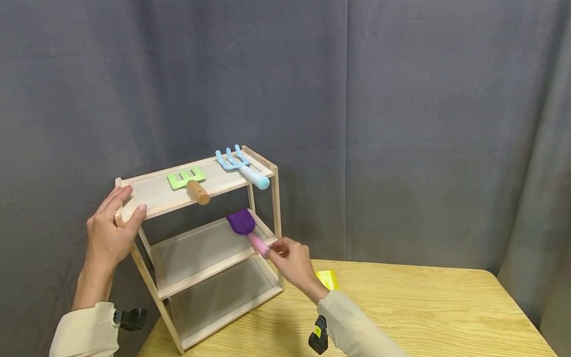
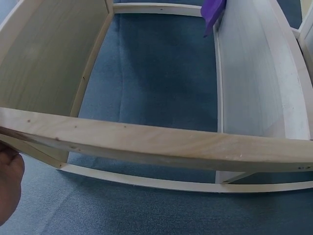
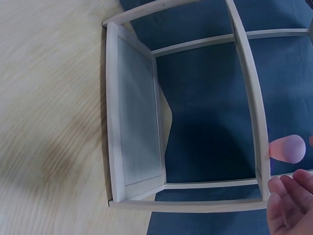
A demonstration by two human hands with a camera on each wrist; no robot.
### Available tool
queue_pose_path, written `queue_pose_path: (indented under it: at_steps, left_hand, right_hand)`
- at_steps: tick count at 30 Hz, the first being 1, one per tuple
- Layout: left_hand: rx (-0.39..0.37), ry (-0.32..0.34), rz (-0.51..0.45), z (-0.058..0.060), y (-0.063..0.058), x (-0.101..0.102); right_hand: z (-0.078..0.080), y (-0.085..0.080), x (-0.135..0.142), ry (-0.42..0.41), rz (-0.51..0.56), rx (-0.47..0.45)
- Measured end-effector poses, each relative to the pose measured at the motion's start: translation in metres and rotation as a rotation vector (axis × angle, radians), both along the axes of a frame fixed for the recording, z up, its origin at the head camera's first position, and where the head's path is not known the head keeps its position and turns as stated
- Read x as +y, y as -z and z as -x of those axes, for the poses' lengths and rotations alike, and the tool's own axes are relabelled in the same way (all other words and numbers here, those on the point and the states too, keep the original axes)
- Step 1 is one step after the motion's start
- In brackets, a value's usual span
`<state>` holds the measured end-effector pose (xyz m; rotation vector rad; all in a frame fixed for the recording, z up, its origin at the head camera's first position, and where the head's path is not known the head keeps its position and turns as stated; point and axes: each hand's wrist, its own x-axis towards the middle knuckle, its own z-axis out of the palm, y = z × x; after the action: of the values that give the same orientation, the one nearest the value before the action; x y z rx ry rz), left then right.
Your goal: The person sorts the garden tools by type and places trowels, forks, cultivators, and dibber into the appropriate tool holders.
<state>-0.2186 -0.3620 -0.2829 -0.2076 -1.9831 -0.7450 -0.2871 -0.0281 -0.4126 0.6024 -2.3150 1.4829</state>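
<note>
My left hand grips the upper left end of a three-tier wooden shelf rack, thumb and fingers spread over the top board's end. A toy shovel with a purple scoop and pink handle lies on the middle tier, its handle jutting over the front edge. Close by that handle is my right hand. In the right wrist view the fingers sit by the shelf's corner, with a gap between them and the pink handle end.
On the top tier lie a light green toy rake with a wooden handle and a light blue toy fork. A yellow object, partly hidden by the right arm, is on the wooden table. Grey curtain hangs behind.
</note>
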Motion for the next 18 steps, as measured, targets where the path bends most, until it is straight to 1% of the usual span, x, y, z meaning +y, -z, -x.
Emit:
queue_pose_path:
  at_steps: [6,10,18]
  left_hand:
    - [-0.006,0.000,-0.001,0.000,0.000,0.000]
    - [-0.004,0.004,0.004,0.000,0.000,0.000]
    - [0.006,0.002,0.010,0.000,0.001,-0.001]
  right_hand:
    - [-0.002,0.002,0.009,-0.005,-0.028,0.056]
    - [-0.003,0.003,0.016,-0.022,-0.036,0.069]
    - [-0.006,0.006,0.027,-0.031,-0.115,0.112]
